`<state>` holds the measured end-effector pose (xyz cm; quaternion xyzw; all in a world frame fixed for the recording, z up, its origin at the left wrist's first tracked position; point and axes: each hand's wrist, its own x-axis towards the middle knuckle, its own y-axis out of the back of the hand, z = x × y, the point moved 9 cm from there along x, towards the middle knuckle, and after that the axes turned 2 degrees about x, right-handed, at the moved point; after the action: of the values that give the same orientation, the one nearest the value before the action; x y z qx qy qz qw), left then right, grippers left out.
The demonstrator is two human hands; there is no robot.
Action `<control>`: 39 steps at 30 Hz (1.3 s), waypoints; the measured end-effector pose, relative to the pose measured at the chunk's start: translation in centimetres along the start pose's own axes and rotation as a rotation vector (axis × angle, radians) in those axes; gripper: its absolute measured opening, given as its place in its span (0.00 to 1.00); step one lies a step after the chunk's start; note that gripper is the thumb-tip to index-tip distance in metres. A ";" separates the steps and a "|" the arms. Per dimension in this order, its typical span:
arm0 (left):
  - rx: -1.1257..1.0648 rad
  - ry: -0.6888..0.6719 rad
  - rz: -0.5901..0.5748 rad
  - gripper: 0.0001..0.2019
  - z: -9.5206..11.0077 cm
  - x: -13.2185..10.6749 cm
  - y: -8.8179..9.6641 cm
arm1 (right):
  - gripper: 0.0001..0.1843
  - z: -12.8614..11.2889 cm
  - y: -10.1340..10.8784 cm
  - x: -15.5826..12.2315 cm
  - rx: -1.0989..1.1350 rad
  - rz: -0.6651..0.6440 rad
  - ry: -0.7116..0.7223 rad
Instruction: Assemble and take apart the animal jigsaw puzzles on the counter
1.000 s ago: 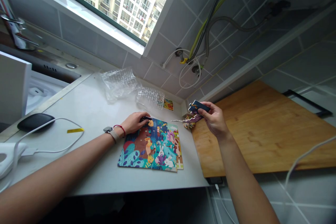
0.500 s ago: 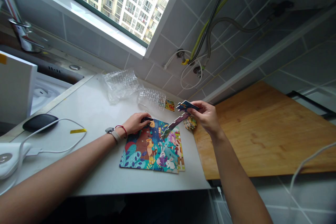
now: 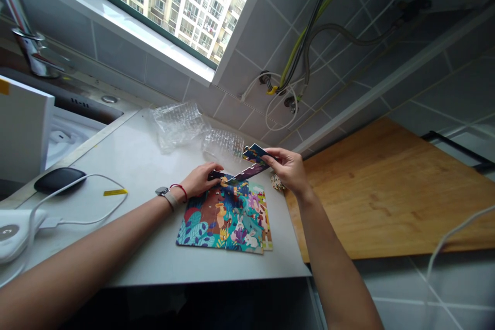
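A colourful jigsaw puzzle (image 3: 220,221) with rabbits and plants lies flat on the counter, overlapping another picture panel (image 3: 267,227) at its right. My left hand (image 3: 201,179), with a watch and red cord at the wrist, is closed on the puzzle's dark upper-left edge. Above the puzzle's upper right, my right hand (image 3: 286,169) pinches a joined strip of jigsaw pieces (image 3: 256,153), tilted, dark blue on one part and purple on another. The strip's lower end is close to the puzzle's top edge; I cannot tell whether they touch. A stack of pieces (image 3: 277,182) is partly hidden behind my right hand.
Crumpled clear plastic wrap (image 3: 180,125) lies toward the wall. At left are a black mouse-like object (image 3: 60,181), a white cable and a white device (image 3: 15,237) beside the sink. A wooden board (image 3: 386,191) adjoins the counter on the right.
My right hand has moved left with the strip of pieces, bringing it over the puzzle's top edge, nearer my left hand. The left hand has stayed nearly in place.
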<state>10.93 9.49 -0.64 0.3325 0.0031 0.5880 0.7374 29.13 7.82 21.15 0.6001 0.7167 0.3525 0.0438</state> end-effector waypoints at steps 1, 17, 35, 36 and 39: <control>0.002 -0.008 -0.005 0.15 0.1 0.0 -0.1 | 0.17 0.1 0.2 0.1 0.004 0.022 -0.001; -0.186 0.043 -0.051 0.17 0.5 -0.1 -0.5 | 0.20 1.7 -1.0 0.5 0.066 0.026 -0.031; -0.677 0.304 0.148 0.35 -0.9 0.2 0.6 | 0.19 -1.7 -0.2 1.5 0.108 0.063 0.044; -0.711 0.337 0.124 0.35 -0.8 0.1 0.4 | 0.19 -1.7 -0.3 1.5 0.111 0.056 0.041; -0.786 0.448 0.016 0.36 -0.9 -0.4 -0.6 | 0.18 -1.6 -0.7 1.8 0.117 0.047 0.036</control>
<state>10.98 9.50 -1.77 -0.1082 -0.0633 0.6075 0.7843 27.30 8.67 22.57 0.6120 0.7224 0.3217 -0.0126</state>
